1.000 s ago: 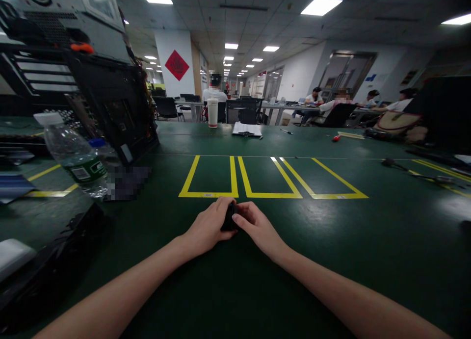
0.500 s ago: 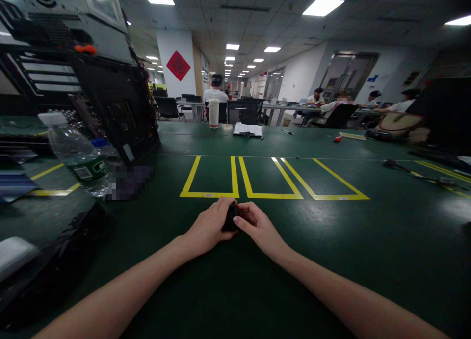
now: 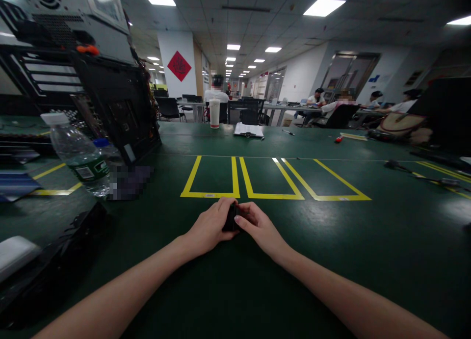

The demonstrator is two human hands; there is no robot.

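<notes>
Between my two hands is a small black object (image 3: 230, 218), mostly covered by fingers, so its kind cannot be made out. My left hand (image 3: 210, 222) wraps round its left side, thumb low and fingers over the top. From the right, my right hand (image 3: 259, 227) grips it with thumb and bent fingers. Both hands rest low over the dark green table (image 3: 235, 290), just in front of the yellow tape outlines (image 3: 272, 195).
To the left stand an opened computer case (image 3: 121, 103), a plastic bottle (image 3: 83, 157) and a black bag-like item (image 3: 73, 250). Farther back are a white cup (image 3: 214, 114), a clipboard with paper (image 3: 248, 129) and a pen (image 3: 288, 132). A cable (image 3: 415, 171) lies at right. People sit beyond.
The view has shifted very slightly. Both hands keep the same hold on the small black object.
</notes>
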